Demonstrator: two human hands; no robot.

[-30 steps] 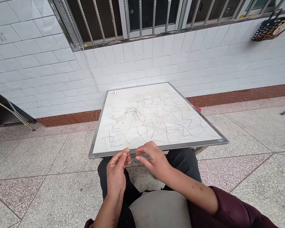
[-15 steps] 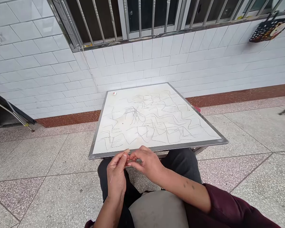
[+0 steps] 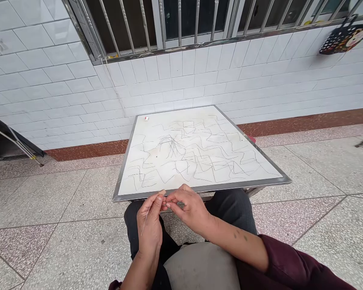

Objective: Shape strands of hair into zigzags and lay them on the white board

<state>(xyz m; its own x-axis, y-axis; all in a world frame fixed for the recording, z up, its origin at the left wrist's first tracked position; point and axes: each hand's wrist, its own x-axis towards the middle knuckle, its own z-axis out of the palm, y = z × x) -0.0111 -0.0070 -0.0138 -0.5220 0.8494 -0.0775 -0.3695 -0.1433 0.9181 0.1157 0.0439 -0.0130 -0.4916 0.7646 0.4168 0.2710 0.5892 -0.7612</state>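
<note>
Both hands meet over my lap, just below the near edge of a white table (image 3: 169, 177). My left hand (image 3: 151, 219) is closed in a pinch on a thin wire (image 3: 145, 224), which hangs down across the palm; a small tan piece (image 3: 162, 192) shows at its fingertips. Beside it my right hand (image 3: 189, 205) has thumb and forefinger pressed together near the left fingertips; what they grip is too small to make out. Many thin bent dark wires (image 3: 213, 161) lie spread over the tabletop, with a denser bunch (image 3: 171, 145) left of the middle.
A small red and white object (image 3: 147, 119) sits at the table's far left corner. The table stands against a tiled wall (image 3: 181, 88) below a barred window. A dotted bag (image 3: 345, 38) hangs at the upper right. Poles (image 3: 24, 149) lean at the far left.
The wire across my left palm now shows longer and more clearly. My right thumb and forefinger have drawn closer together at the left fingertips. The things on the table have not moved.
</note>
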